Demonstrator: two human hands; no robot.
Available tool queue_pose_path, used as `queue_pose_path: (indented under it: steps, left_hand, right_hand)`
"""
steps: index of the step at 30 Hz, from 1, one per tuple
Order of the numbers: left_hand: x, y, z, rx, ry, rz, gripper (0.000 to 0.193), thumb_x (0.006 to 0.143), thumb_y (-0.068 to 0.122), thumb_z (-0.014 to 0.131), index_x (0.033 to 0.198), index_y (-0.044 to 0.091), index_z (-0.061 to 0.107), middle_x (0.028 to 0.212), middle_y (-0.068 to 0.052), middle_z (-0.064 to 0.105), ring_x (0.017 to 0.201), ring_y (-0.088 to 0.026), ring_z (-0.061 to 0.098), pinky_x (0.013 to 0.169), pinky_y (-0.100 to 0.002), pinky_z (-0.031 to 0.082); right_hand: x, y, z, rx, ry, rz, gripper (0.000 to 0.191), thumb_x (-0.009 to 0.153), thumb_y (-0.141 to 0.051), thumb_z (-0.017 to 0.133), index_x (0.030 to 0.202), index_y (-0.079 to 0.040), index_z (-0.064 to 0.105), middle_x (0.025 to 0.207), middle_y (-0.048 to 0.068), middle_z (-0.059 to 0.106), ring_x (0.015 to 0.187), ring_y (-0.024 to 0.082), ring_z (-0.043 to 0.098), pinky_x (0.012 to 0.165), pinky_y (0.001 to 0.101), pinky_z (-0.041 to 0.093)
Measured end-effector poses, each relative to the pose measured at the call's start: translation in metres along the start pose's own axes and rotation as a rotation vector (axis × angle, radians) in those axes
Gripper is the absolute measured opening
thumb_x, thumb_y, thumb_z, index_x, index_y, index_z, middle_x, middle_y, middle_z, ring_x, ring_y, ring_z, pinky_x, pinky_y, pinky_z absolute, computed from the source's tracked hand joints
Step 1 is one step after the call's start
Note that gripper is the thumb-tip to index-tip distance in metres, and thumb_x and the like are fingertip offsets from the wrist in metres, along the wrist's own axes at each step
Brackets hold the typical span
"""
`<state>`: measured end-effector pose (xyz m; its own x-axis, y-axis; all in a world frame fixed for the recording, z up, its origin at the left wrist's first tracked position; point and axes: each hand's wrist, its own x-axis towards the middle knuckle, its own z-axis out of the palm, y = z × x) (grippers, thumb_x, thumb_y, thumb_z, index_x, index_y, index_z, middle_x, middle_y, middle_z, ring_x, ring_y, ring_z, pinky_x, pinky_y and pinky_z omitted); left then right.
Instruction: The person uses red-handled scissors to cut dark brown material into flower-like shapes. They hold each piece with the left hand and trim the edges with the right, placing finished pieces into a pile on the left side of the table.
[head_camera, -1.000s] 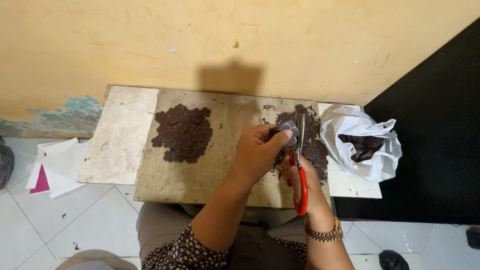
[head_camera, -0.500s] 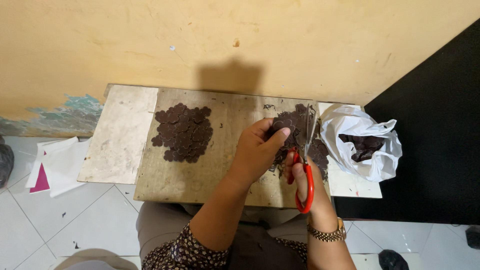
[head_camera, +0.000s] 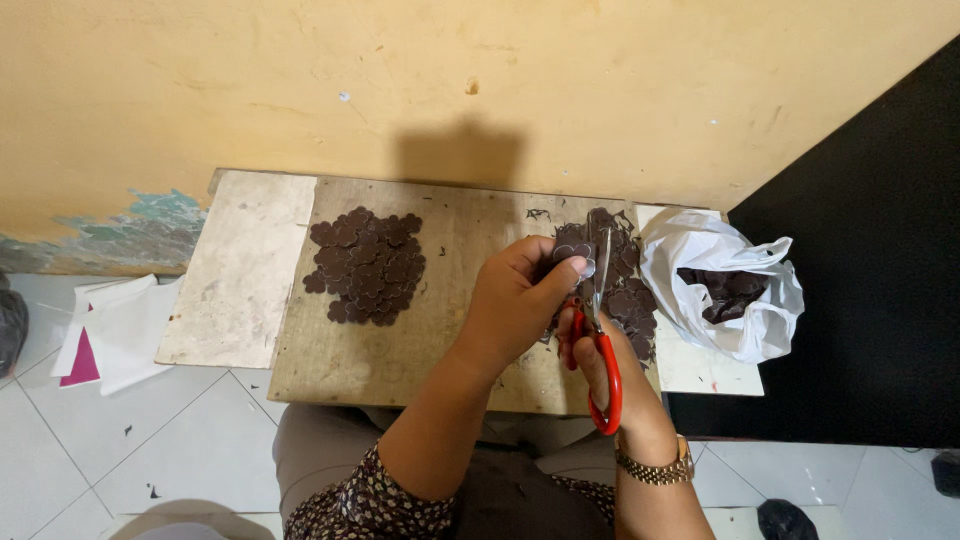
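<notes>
My left hand (head_camera: 520, 300) pinches a small dark brown flower-shaped piece (head_camera: 572, 250) above the wooden board (head_camera: 450, 330). My right hand (head_camera: 600, 365) grips red-handled scissors (head_camera: 600, 330), blades pointing up at that piece. A pile of cut brown flower shapes (head_camera: 368, 266) lies on the board's left part. A looser heap of brown pieces (head_camera: 628, 285) lies on the right, partly hidden behind my hands.
A white plastic bag (head_camera: 722, 290) holding more brown pieces sits at the board's right end. A pale slab (head_camera: 240, 270) lies left of the board. White and pink papers (head_camera: 105, 335) lie on the tiled floor. A yellow wall stands behind, a black surface at right.
My left hand has turned the brown piece against the scissor blades, and the scissors have shifted slightly in my right hand.
</notes>
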<state>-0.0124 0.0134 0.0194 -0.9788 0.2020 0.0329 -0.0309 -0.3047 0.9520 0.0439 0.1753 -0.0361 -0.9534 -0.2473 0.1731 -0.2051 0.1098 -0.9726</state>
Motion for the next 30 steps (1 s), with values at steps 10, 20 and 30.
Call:
queue_pose_path:
  steps: [10,20,30]
  left_hand:
    - [0.002,-0.004,0.000,0.012,-0.005,0.043,0.014,0.094,0.015,0.069,0.097,0.001,0.070,0.079,0.001,0.068,0.069,-0.004,0.060,0.062,-0.021,0.051]
    - [0.003,-0.006,-0.003,0.085,0.008,0.075,0.015,0.094,0.015,0.071,0.096,0.001,0.071,0.079,0.001,0.069,0.071,-0.004,0.059,0.063,-0.022,0.051]
    - [0.006,-0.010,-0.002,-0.127,-0.018,0.115,0.019,0.094,0.013,0.070,0.107,0.000,0.069,0.092,-0.001,0.071,0.082,-0.006,0.064,0.075,-0.023,0.054]
  right_hand:
    - [0.002,-0.010,0.001,0.000,-0.009,-0.015,0.070,0.095,-0.075,0.047,0.097,-0.006,0.055,0.080,0.001,0.050,0.072,0.012,0.047,0.063,0.0261,0.042]
    - [0.000,-0.004,0.005,0.070,0.044,0.014,0.062,0.100,-0.068,0.046,0.091,-0.007,0.052,0.078,-0.001,0.044,0.069,0.011,0.044,0.059,0.0257,0.040]
    - [0.000,0.008,0.004,-0.034,0.120,0.062,0.060,0.099,-0.066,0.045,0.089,-0.008,0.056,0.071,0.000,0.048,0.061,0.010,0.045,0.054,0.0253,0.038]
